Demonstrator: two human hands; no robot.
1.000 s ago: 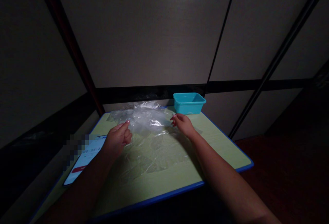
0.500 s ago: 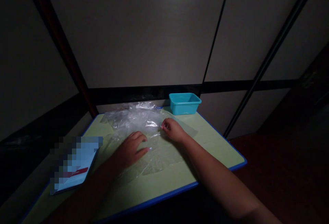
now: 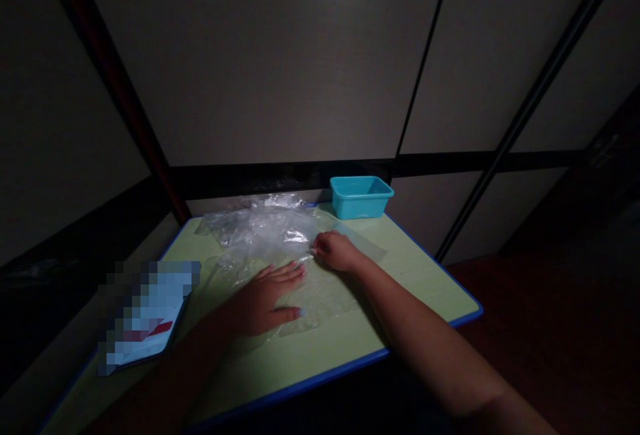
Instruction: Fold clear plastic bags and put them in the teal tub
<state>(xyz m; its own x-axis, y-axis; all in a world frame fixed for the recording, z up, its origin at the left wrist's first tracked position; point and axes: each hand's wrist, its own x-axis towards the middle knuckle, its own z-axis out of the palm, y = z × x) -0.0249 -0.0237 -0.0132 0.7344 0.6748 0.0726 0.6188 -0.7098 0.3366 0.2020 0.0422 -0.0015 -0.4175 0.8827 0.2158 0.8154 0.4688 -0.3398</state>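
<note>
Crumpled clear plastic bags (image 3: 260,225) spread over the green table top, bunched at the back and flatter toward me. My left hand (image 3: 267,298) lies flat on the nearer sheet of plastic, fingers stretched out and thumb apart. Just right of the bunched part, my right hand (image 3: 336,250) is closed in a pinch on the edge of the plastic. The exact spot between its fingertips is small and dim. A smooth, translucent flat piece of plastic reaches out behind the right wrist.
A turquoise plastic basket (image 3: 361,207) stands at the back right of the green table (image 3: 420,282), which has a blue edge. At the left lies a flat pale-blue item (image 3: 155,328), partly pixelated. Cabinet panels (image 3: 280,75) rise right behind the table.
My left hand has opened out from a curled shape and moved slightly right, lying flat on the plastic. My right hand keeps its pinch almost in place.
</note>
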